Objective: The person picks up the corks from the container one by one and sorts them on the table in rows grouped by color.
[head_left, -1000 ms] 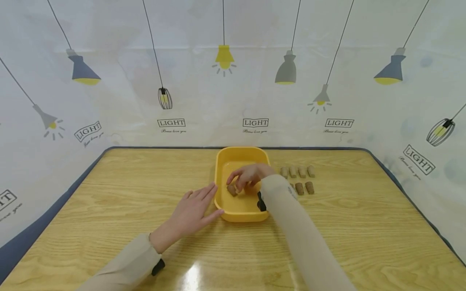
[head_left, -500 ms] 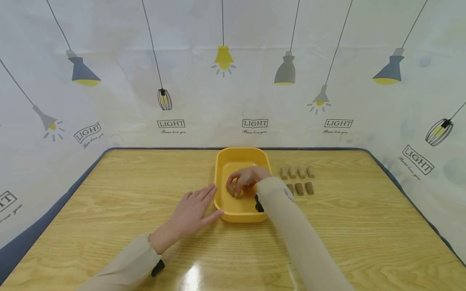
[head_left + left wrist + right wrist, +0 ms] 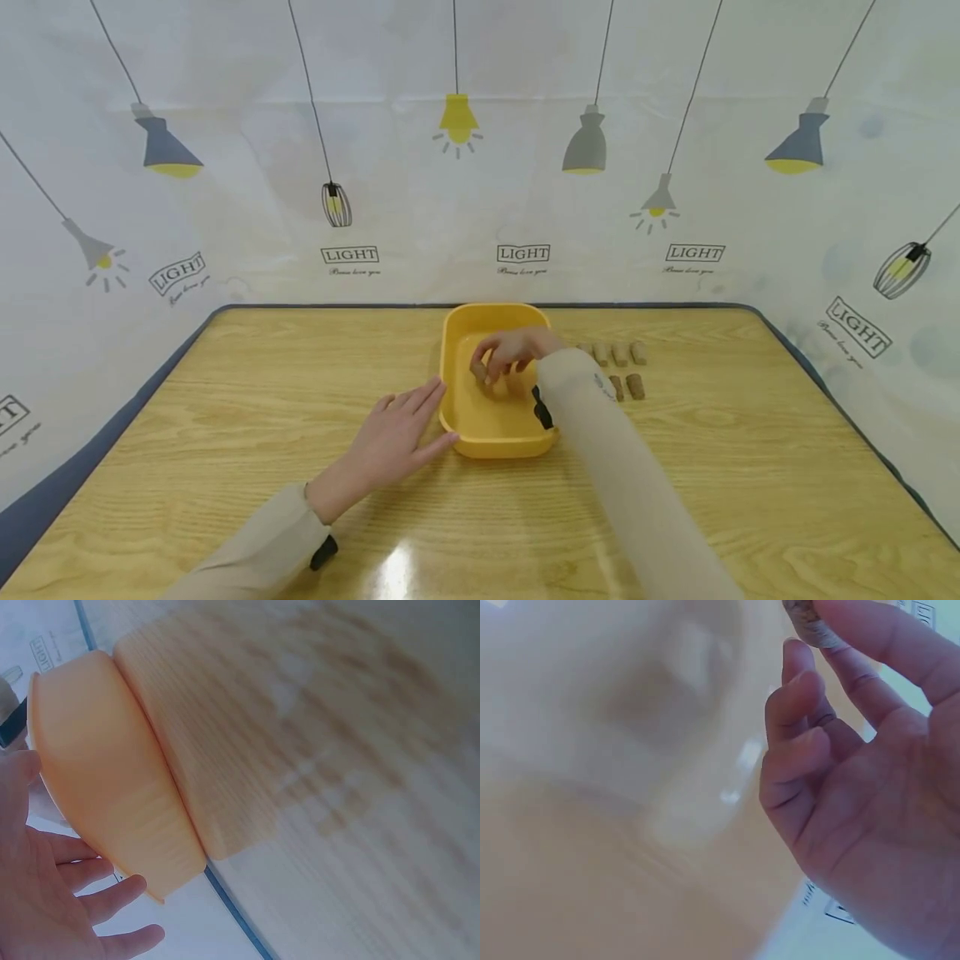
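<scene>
A tapered brown cork [image 3: 480,373] is pinched between the thumb and fingertips of my right hand [image 3: 516,348], over the floor of a yellow plastic tub [image 3: 498,448]. In the right wrist view only one end of the cork [image 3: 810,624] shows at the top edge, with the other fingers curled loosely below it. My left hand [image 3: 395,432] has its fingers spread, with fingertips and thumb against the tub's left rim. From the left wrist view, the straight fingers [image 3: 112,900] lie along the tub's rim.
To the right of the tub, several corks stand in two rows on the wooden table [image 3: 285,375]: a lighter back row [image 3: 619,354] and a darker front row [image 3: 635,386]. My right sleeve [image 3: 611,442] covers part of these rows. A lamp-printed backdrop [image 3: 420,192] rises behind the table.
My right fingers, earlier spread around the cork lying in the tub, have closed on it and lifted it slightly up and away from me. The left hand stays in place.
</scene>
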`<state>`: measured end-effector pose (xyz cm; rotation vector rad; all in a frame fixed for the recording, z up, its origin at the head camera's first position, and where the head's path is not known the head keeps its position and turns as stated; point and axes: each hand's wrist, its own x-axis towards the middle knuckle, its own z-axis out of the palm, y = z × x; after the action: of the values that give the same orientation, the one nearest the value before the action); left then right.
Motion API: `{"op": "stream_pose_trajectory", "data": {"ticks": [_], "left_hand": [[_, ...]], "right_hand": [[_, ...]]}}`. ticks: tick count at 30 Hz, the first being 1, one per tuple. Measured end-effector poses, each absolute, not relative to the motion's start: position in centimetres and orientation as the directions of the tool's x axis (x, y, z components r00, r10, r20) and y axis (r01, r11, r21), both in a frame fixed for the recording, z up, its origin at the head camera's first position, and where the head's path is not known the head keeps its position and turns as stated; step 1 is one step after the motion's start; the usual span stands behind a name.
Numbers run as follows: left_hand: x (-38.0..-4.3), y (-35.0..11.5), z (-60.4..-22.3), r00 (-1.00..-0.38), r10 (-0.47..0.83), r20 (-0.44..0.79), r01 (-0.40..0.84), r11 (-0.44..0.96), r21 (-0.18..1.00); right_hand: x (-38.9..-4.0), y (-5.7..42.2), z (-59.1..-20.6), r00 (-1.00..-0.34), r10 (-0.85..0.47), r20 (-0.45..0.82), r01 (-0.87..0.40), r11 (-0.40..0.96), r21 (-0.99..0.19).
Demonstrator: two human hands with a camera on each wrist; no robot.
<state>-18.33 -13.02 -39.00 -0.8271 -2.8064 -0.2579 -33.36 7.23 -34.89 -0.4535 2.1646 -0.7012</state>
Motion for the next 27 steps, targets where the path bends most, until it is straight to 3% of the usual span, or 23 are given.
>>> {"op": "stream_pose_trajectory", "data": {"ticks": [10, 27], "left_hand": [[-18.3, -13.0, -38.7, -0.825, 0.516, 0.231, 0.549, 0.828, 0.115], [-18.2, -13.0, -39.0, -0.81, 0.525, 0.261, 0.566, 0.817, 0.11]], "right_hand": [[-33.9, 8.8, -31.9, -0.655, -0.536, -0.533, -0.146, 0.781, -0.607], [-33.5, 14.3, -30.9, -0.655, -0.602, -0.456, -0.296, 0.76, -0.578]]}}
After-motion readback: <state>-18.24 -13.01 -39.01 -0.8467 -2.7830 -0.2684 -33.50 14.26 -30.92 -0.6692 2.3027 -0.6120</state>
